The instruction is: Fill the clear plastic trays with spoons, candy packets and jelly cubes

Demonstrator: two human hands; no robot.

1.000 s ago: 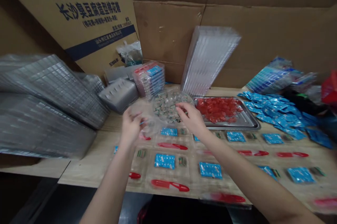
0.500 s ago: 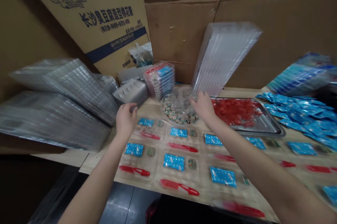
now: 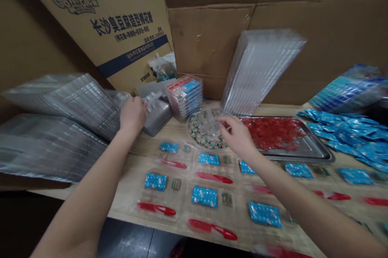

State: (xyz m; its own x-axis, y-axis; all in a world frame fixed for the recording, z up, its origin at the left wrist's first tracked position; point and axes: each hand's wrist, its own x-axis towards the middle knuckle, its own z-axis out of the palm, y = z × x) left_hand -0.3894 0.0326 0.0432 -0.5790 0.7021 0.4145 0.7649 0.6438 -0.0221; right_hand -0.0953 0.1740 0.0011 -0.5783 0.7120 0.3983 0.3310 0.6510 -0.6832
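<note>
Round dish [image 3: 189, 133] holds small packets [image 3: 198, 129]. Right hand [image 3: 236, 134] at dish's right edge, fingers curled; cannot tell if pinching. Left hand [image 3: 133, 115] left of dish, by grey trays [image 3: 159, 117]; fingertips hidden, grip indiscernible. Red utensil [image 3: 286, 252] below-right of dish blurred, cut off.

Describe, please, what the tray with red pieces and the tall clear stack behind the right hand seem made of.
Tray: probably metal, smooth and shiny; grey, with a bright rim.
Stack: likely thin plastic, glossy; translucent, with light glinting along its layered edges.
</note>
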